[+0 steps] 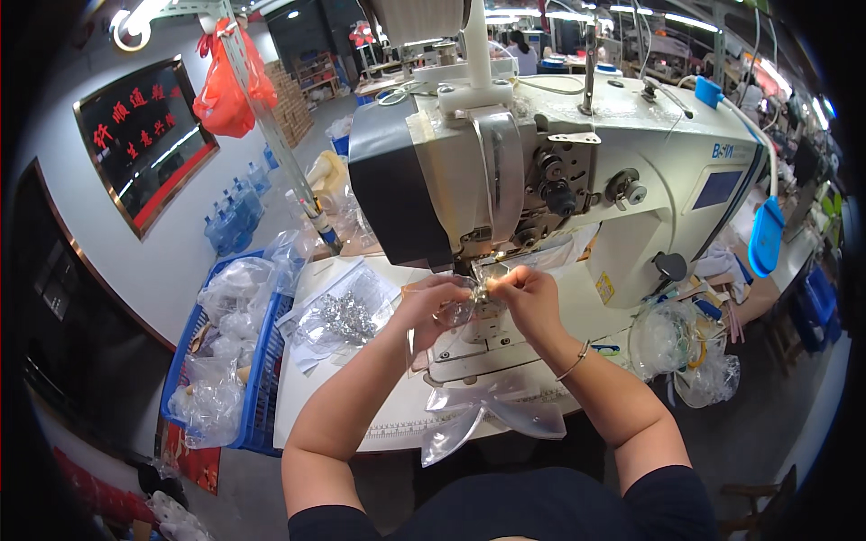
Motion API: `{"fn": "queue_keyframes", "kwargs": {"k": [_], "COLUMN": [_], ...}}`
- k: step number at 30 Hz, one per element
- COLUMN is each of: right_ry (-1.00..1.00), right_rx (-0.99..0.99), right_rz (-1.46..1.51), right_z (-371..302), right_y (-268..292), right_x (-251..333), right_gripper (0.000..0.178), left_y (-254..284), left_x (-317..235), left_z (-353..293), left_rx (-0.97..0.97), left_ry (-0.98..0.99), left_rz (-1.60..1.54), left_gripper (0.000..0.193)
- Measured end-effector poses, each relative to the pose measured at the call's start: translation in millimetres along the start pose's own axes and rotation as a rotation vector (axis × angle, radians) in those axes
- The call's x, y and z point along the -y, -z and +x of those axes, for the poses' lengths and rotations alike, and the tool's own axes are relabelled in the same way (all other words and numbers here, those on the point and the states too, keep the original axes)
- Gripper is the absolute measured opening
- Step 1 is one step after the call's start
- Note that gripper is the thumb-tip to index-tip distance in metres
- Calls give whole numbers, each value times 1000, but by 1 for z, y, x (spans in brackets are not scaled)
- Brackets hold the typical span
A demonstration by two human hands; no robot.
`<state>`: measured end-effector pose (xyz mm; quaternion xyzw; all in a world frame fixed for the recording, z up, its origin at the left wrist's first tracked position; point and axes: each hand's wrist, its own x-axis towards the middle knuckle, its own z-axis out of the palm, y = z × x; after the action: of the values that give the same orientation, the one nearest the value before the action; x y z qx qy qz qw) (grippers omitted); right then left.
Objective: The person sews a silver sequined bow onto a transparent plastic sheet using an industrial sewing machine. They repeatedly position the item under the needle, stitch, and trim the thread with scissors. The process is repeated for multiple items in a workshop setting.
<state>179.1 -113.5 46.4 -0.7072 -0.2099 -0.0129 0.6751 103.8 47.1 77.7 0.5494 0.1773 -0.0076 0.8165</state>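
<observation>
My left hand (431,303) is closed on a clear plastic piece (457,311) with a rounded edge, just in front of the needle area of a large white sewing machine (649,117). Close beside it, the thumb and fingers of my right hand (530,296) are pinched together near the presser foot; what they hold is too small to make out. Small metal parts (343,316) lie heaped on clear bags and white paper left of my left hand. Below the machine bed, flat clear plastic pieces (492,417) lie fanned out over the table's front edge.
A blue basket (263,397) full of clear plastic bags stands left of the table (307,406). To the right are bundled clear plastic (663,338) and cloth scraps. A blue hanging tag-shaped piece (767,236) dangles at the machine's right. A metal post (280,135) rises at the left.
</observation>
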Motion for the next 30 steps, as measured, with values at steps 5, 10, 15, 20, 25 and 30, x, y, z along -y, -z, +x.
{"fn": "queue_keyframes", "kwargs": {"k": [5,10,15,20,25,30], "right_ry": [200,328,353,219,159,192], "right_rx": [-60,-74,-84,-18,28,-13], "right_rz": [-370,-484,-422,-387,-423,-425], "right_z": [12,17,17,16,17,18], "right_y": [-4,-1,-1,0,3,2], "right_x": [11,9,6,10,16,14], "right_gripper": [20,17,20,17,17,19], "left_y": [-2,-9,3,18,13,4], "left_x": [-19,-34,-28,-27,-26,-31], "left_z": [8,0,13,17,10,4], "left_rx": [7,-22,98,135,104,37], "left_ry": [-91,-42,-41,47,11,-15], "left_rz": [123,272,180,68,45,123], "left_gripper": [27,29,29,27,23,22]}}
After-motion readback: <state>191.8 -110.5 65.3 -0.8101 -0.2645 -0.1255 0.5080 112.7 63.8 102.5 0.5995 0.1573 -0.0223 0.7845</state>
